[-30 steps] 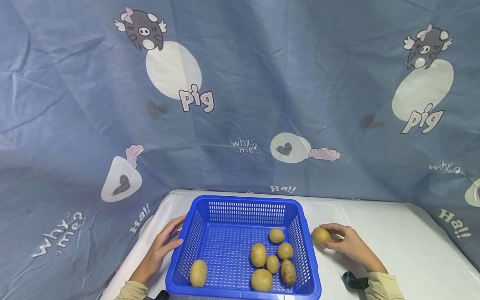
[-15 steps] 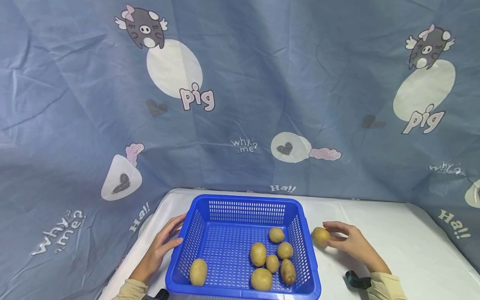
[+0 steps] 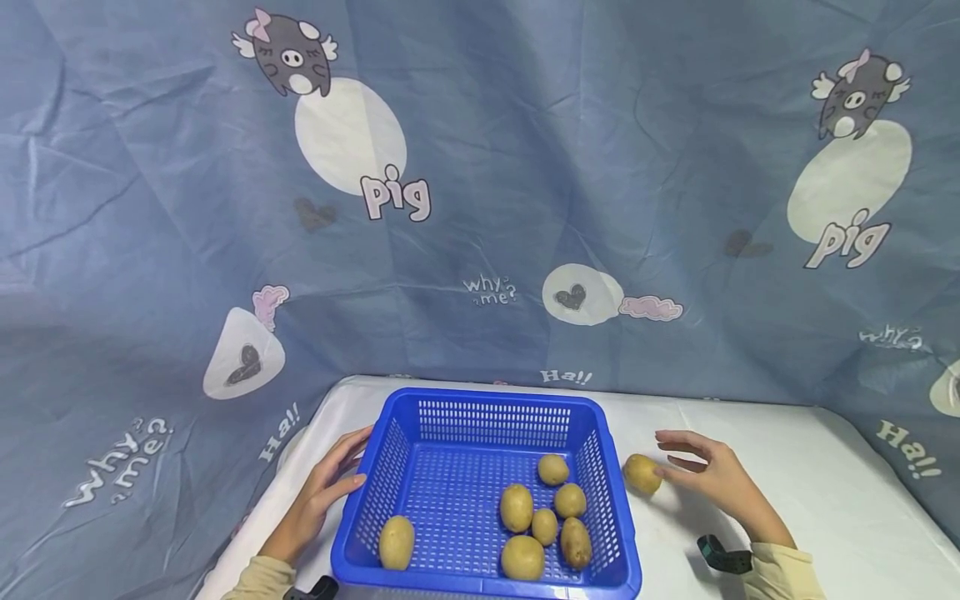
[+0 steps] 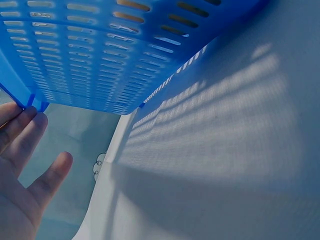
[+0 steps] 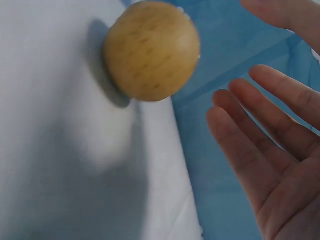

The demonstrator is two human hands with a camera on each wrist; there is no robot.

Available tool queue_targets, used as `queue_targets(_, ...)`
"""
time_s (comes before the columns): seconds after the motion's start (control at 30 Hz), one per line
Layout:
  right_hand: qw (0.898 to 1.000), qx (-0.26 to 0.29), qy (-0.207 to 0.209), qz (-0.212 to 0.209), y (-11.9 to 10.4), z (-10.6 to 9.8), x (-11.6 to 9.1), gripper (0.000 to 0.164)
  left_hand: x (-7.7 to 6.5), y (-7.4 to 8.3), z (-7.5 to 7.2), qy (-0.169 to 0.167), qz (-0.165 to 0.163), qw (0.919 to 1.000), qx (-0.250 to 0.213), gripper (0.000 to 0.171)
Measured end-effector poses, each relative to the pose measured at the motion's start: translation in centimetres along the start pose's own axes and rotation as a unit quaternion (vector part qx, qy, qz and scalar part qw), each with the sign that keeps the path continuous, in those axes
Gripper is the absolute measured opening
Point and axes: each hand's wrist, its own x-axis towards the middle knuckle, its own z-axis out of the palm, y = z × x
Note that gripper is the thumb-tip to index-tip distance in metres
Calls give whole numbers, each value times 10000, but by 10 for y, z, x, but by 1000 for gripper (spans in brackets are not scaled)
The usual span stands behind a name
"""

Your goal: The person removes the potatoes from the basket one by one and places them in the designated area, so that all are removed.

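We see left hand, lower left, fingers extended against basket, probably steadying; right hand spread, empty, beside potato.

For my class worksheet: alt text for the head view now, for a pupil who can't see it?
A blue basket holding seven potatoes sits on a white table, a person's left hand touching its left side. On the right, the right hand is open beside an eighth potato. Behind hangs a pig-print sheet.
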Motion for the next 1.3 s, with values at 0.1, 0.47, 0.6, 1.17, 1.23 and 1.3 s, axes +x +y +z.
queue_targets(0.1,9999,-62,62,-118,-3,-2,2,52,0,0,0,26,19,10000,-15,60)
queue_targets(0.47,9988,-229,-2,-424,-36,-5,18,51,2,1,1,28,198,9998,-29,61)
queue_targets(0.6,9980,-244,-80,-573,-52,-4,26,53,3,1,0,27,225,9997,-7,61)
queue_targets(1.17,9900,-161,-810,-1141,-115,30,57,52,1,0,-1,-13,82,10000,17,61)
queue_targets(1.23,9878,-100,-931,-1245,-122,35,60,52,1,0,-1,-19,81,10000,-1,61)
queue_targets(1.3,9853,-18,-1064,-1334,-129,39,63,52,0,0,-1,-14,101,9999,-7,60)
